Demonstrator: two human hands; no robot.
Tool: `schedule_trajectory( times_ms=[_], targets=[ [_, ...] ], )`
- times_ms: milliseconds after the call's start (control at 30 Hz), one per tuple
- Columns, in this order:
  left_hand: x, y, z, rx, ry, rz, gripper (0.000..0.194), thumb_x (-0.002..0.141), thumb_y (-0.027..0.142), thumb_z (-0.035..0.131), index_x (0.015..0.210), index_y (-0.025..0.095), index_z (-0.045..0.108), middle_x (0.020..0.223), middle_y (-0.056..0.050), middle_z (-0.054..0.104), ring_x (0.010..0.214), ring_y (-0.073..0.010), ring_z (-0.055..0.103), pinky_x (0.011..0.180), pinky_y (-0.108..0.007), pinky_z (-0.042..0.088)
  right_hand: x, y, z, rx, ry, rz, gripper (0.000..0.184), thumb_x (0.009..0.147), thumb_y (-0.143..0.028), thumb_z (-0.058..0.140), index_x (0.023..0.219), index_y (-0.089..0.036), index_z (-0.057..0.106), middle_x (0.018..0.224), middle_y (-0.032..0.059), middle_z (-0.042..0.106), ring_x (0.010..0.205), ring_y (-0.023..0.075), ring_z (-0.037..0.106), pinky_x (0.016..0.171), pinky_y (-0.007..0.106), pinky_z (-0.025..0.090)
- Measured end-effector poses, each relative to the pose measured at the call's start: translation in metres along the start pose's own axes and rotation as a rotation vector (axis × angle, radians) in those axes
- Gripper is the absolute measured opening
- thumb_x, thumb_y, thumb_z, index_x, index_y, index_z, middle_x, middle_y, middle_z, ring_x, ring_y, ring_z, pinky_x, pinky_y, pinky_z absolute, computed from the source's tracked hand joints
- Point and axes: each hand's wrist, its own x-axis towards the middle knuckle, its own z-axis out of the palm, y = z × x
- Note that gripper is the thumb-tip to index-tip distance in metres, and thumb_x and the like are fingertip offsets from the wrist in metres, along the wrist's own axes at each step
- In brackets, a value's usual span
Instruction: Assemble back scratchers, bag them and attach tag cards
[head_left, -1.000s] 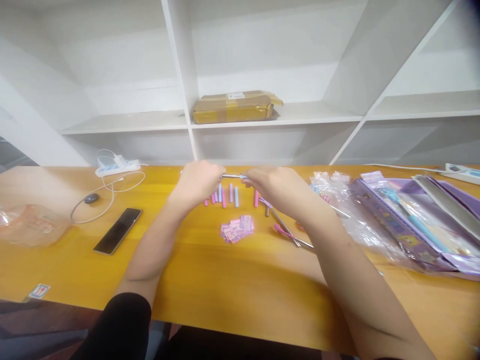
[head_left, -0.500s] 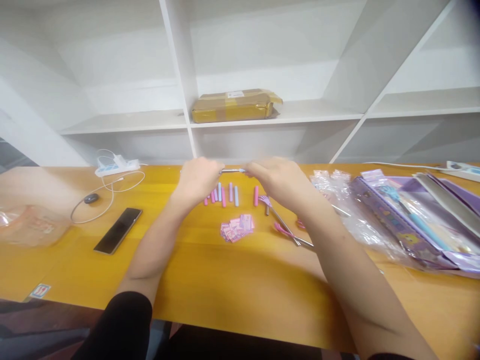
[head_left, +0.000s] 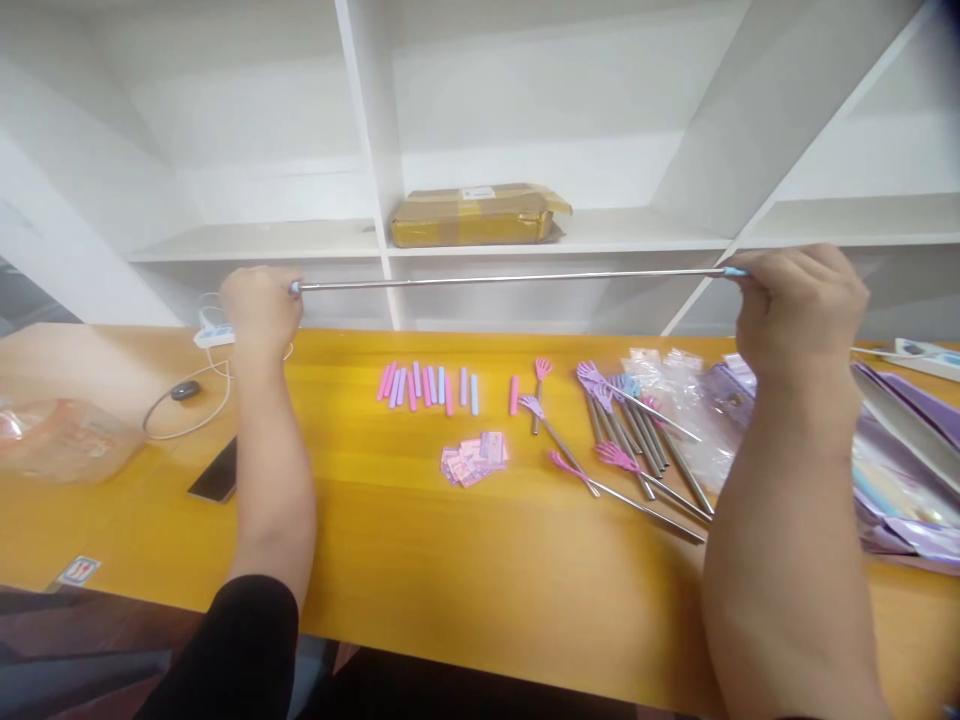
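A thin silver telescopic rod (head_left: 510,279) is stretched out long and level above the yellow table (head_left: 465,570). My left hand (head_left: 259,305) is closed on its left end. My right hand (head_left: 799,300) is closed on its right end, where a light blue tip shows. Below on the table lie a row of pink and pale blue sleeves (head_left: 427,385), a small heap of pink cards (head_left: 474,459), and several collapsed rods with pink and purple hand-shaped heads (head_left: 622,450).
Clear bags (head_left: 675,375) and purple packaging (head_left: 900,450) lie at the right. A black phone (head_left: 217,478), a cable with a round puck (head_left: 184,392), a power strip (head_left: 214,335) and a clear bag (head_left: 60,440) are at the left. A brown parcel (head_left: 476,215) rests on the white shelf.
My hands were close together at the table's middle holding a short rod. They have pulled far apart and risen, and the rod is now extended to full length between them.
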Motion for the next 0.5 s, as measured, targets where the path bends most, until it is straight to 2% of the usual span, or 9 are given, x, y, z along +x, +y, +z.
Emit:
schedule_trajectory(
  times_ms=[100,200,300,400,500],
  targets=[
    [0.001,0.013,0.001,-0.014,-0.016,0.013,0.036,0.097,0.025,0.045,0.101,0.023,0.081,0.101,-0.015,0.08,0.101,-0.0332,0.07,0.076,-0.04,0.035,0.0,-0.004,-0.004,0.027,0.019,0.002,0.035,0.109,-0.031,0.048,0.118,-0.016,0.079,0.12,0.0211,0.078,0.112,0.0273,0.065,0.1,0.036,0.046],
    [0.0,0.019,-0.001,0.016,-0.013,0.02,0.038,0.096,0.026,0.044,0.102,0.023,0.081,0.105,-0.015,0.081,0.102,-0.0341,0.071,0.075,-0.04,0.036,0.001,-0.004,-0.006,0.03,-0.015,0.047,0.03,0.104,-0.023,0.053,0.118,-0.017,0.079,0.124,0.0206,0.078,0.118,0.0277,0.067,0.104,0.036,0.047],
    [-0.002,0.021,-0.002,0.049,-0.004,0.025,0.04,0.096,0.026,0.043,0.104,0.024,0.082,0.108,-0.014,0.082,0.104,-0.0334,0.072,0.074,-0.039,0.037,0.001,-0.002,-0.004,0.046,0.002,0.076,0.028,0.101,-0.02,0.056,0.113,-0.019,0.081,0.123,0.0176,0.079,0.119,0.0259,0.067,0.106,0.035,0.047],
    [-0.004,0.02,-0.005,0.062,-0.005,0.036,0.041,0.096,0.026,0.043,0.106,0.025,0.082,0.108,-0.013,0.082,0.103,-0.0327,0.072,0.075,-0.039,0.039,-0.001,-0.002,-0.003,0.075,0.037,0.052,0.024,0.103,-0.029,0.062,0.112,-0.021,0.083,0.126,0.0145,0.078,0.12,0.0246,0.067,0.109,0.034,0.047],
    [-0.005,0.02,-0.008,0.062,-0.01,0.038,0.039,0.096,0.025,0.044,0.104,0.025,0.082,0.107,-0.014,0.082,0.102,-0.0327,0.072,0.075,-0.039,0.04,-0.004,-0.005,-0.004,0.095,0.063,0.007,0.024,0.102,-0.037,0.073,0.114,-0.021,0.087,0.13,0.0162,0.075,0.122,0.0255,0.066,0.11,0.035,0.048]
  ],
)
